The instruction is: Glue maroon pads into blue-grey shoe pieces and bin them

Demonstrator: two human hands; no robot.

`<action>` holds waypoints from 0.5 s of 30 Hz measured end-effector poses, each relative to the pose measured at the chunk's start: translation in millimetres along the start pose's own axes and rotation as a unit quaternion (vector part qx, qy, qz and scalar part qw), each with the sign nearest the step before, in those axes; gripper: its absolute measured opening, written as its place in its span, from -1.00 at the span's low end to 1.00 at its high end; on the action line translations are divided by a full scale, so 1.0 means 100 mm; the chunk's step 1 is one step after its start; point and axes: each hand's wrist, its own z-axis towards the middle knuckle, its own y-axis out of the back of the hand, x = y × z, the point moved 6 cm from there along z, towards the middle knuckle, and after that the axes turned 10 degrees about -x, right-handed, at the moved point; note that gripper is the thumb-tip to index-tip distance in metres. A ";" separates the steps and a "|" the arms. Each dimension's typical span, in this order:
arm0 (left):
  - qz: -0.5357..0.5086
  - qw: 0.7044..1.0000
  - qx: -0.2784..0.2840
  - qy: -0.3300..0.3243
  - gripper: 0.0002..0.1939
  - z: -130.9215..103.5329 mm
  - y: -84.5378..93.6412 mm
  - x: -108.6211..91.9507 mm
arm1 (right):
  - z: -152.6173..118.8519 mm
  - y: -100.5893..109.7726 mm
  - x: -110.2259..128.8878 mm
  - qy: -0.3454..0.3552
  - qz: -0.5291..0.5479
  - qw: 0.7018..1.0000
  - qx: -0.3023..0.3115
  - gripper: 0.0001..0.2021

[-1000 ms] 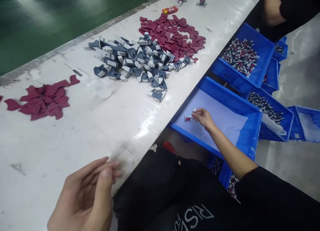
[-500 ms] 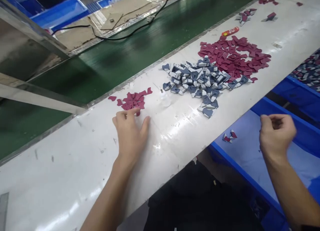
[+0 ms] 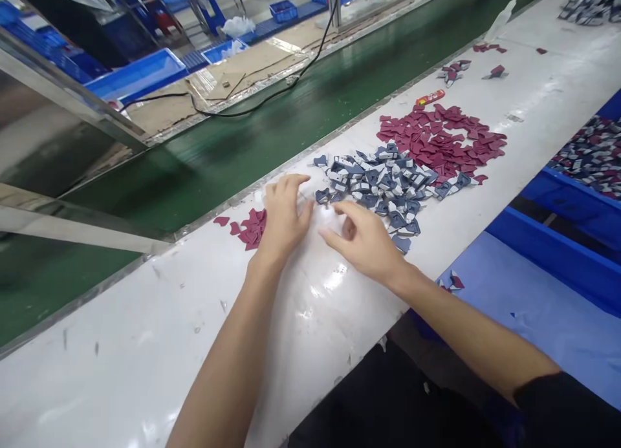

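Note:
On the white work table, my left hand (image 3: 284,212) hovers with its fingers apart, just right of a small pile of maroon pieces (image 3: 251,230), partly covering it. My right hand (image 3: 366,238) is across from it, thumb and fingers spread. Between the two hands lies a small translucent whitish object (image 3: 328,219), blurred, which looks like a bottle. My right fingertips are close around it; whether they touch it I cannot make out. Behind my right hand is a heap of grey-blue and white moulded pieces (image 3: 373,176). Nothing shows in either hand.
A larger heap of flat maroon pieces (image 3: 441,141) lies further along the table, by a red and yellow tube (image 3: 431,97). A blue bin (image 3: 548,254) lined with a pale sheet stands at the right. Beyond the table runs a green strip (image 3: 252,134).
My right hand has come from above the blue bin over to the table, its closed fingers now spread. My left hand has moved right and away from me. The view has tilted up.

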 end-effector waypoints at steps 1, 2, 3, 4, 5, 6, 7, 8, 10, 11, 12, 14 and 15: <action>-0.008 1.000 0.008 -0.007 -0.59 0.04 -0.06 -0.03 | -0.08 0.12 0.02 0.006 0.003 1.000 -0.008 -0.88; -0.016 1.000 0.015 -0.010 -0.61 0.07 -0.12 -0.06 | -0.17 0.23 0.04 0.009 -0.003 1.000 -0.007 -0.87; -0.023 1.000 0.019 -0.009 -0.62 0.10 -0.18 -0.09 | -0.26 0.33 0.06 0.006 -0.007 1.000 -0.005 -0.83; -0.029 0.999 0.019 -0.005 -0.65 0.12 -0.23 -0.12 | -0.35 0.42 0.07 -0.003 -0.005 1.000 0.001 -0.79; -0.033 0.999 0.015 0.003 -0.70 0.15 -0.27 -0.15 | -0.44 0.48 0.07 -0.020 0.005 1.000 0.014 -0.77; -0.038 0.999 0.009 0.012 -0.77 0.16 -0.29 -0.17 | -0.52 0.51 0.06 -0.047 0.026 0.998 0.031 -0.77; -0.042 0.999 0.002 0.022 -0.84 0.16 -0.29 -0.19 | -0.59 0.52 0.04 -0.082 0.053 0.994 0.048 -0.77; -0.047 0.998 -0.005 0.031 -0.88 0.14 -0.26 -0.21 | -0.65 0.52 0.00 -0.118 0.082 0.988 0.061 -0.76; -0.057 0.997 -0.018 0.044 -0.92 0.04 -0.15 -0.23 | -0.73 0.52 -0.06 -0.175 0.129 0.974 0.064 -0.60; -0.062 0.996 -0.025 0.051 -0.92 -0.04 -0.06 -0.24 | -0.75 0.53 -0.08 -0.189 0.140 0.970 0.056 -0.52; -0.066 0.996 -0.031 0.058 -0.92 -0.15 0.03 -0.25 | -0.77 0.53 -0.10 -0.194 0.140 0.970 0.051 -0.48; -0.070 0.994 -0.043 0.078 -0.90 -0.43 0.25 -0.24 | -0.80 0.53 -0.13 -0.191 0.128 0.972 0.058 -0.56; -0.072 0.992 -0.045 0.092 -0.87 -0.58 0.35 -0.22 | -0.81 0.53 -0.14 -0.188 0.122 0.972 0.065 -0.62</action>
